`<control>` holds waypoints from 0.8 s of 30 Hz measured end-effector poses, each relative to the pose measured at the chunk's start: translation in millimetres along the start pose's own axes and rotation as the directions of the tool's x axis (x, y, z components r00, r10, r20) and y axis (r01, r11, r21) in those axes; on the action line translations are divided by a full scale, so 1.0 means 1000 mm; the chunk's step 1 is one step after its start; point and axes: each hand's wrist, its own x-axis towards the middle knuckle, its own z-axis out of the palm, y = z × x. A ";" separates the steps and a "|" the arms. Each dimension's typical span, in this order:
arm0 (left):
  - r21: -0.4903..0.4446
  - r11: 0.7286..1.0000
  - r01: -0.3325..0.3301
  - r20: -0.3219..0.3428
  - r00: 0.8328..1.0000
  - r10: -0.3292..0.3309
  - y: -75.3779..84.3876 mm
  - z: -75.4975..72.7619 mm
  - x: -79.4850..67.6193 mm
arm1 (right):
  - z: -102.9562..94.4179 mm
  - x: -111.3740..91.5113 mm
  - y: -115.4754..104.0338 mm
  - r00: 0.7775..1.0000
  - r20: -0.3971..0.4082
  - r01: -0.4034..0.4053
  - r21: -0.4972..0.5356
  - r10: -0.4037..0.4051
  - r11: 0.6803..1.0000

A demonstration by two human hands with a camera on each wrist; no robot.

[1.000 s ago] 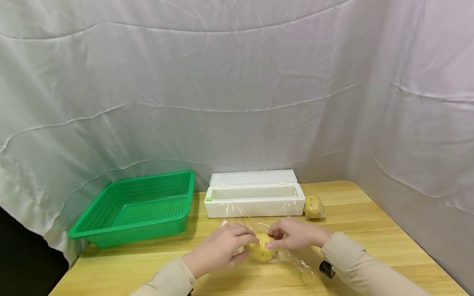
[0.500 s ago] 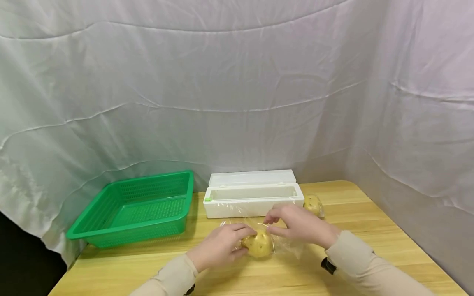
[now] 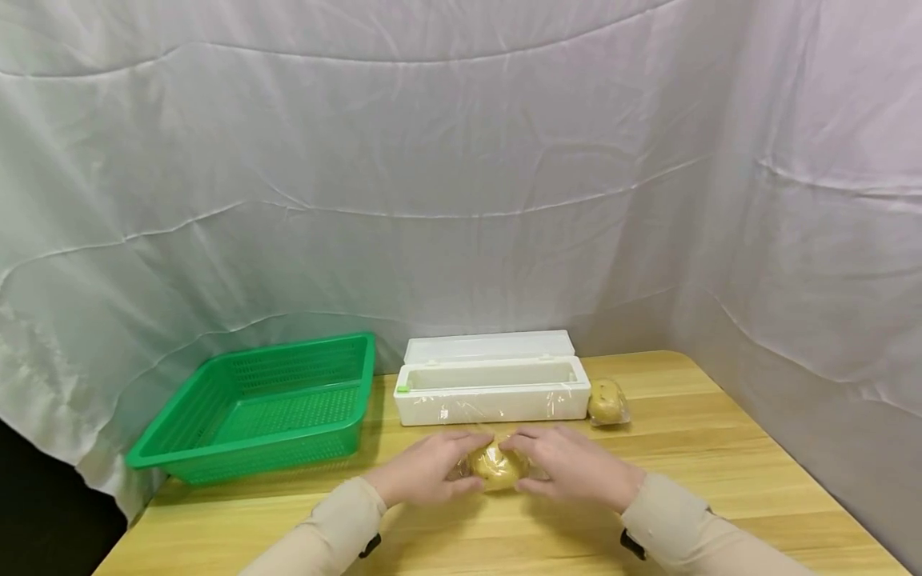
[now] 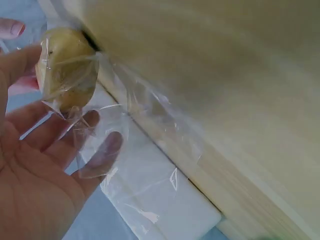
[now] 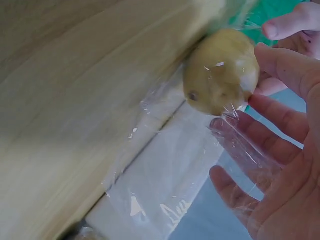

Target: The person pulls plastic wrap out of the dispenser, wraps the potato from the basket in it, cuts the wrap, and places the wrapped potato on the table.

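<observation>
A yellow potato point(image 3: 497, 468) in clear plastic film lies on the table between both hands. My left hand point(image 3: 426, 470) holds its left side, thumb nearer me and fingers at the far side. From the right, my right hand point(image 3: 579, 470) grips it in the same way. In the left wrist view, the film point(image 4: 165, 117) trails loosely off the potato and over some fingers. The right wrist view shows film drawn smoothly over the potato point(image 5: 220, 72), with more crumpled by the fingers. Just beyond stands a long white box point(image 3: 493, 406), its lid raised.
Another film-wrapped potato point(image 3: 607, 402) lies against the box's right end. A green perforated basket point(image 3: 266, 460) stands at the left. Behind the wooden table point(image 3: 727, 472) hangs a pale curtain point(image 3: 461, 160).
My right hand lifted off the potato toward the box, then came back down on its right side. The potato shifted slightly left and away from me, and the loose film at its right is gathered in.
</observation>
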 end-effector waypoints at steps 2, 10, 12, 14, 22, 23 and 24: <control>-0.008 1.000 0.016 0.028 0.999 -0.015 -0.002 -0.001 0.001 | 0.002 0.002 0.003 1.000 0.014 -0.017 0.008 0.016 1.000; 0.033 0.998 0.056 0.044 0.997 -0.057 -0.006 -0.001 0.008 | 0.013 0.013 0.016 0.993 0.061 -0.102 0.064 0.098 0.993; 0.053 0.998 0.045 0.014 0.999 -0.046 -0.007 0.000 0.009 | 0.016 0.015 0.018 0.992 0.071 -0.109 0.059 0.105 0.992; 0.078 0.996 0.037 -0.023 0.999 -0.035 -0.008 0.002 0.010 | 0.018 0.018 0.019 0.991 0.077 -0.117 0.053 0.112 0.992; 0.114 0.992 0.045 -0.162 0.986 -0.026 -0.011 0.008 0.012 | 0.025 0.026 0.025 0.988 0.067 -0.144 0.069 0.139 0.987; 0.113 0.992 0.046 -0.170 0.985 -0.026 -0.011 0.009 0.012 | 0.026 0.026 0.026 0.987 0.068 -0.149 0.072 0.144 0.986; 0.109 0.993 0.048 -0.175 0.984 -0.029 -0.012 0.009 0.012 | 0.027 0.027 0.027 0.986 0.073 -0.154 0.079 0.149 0.985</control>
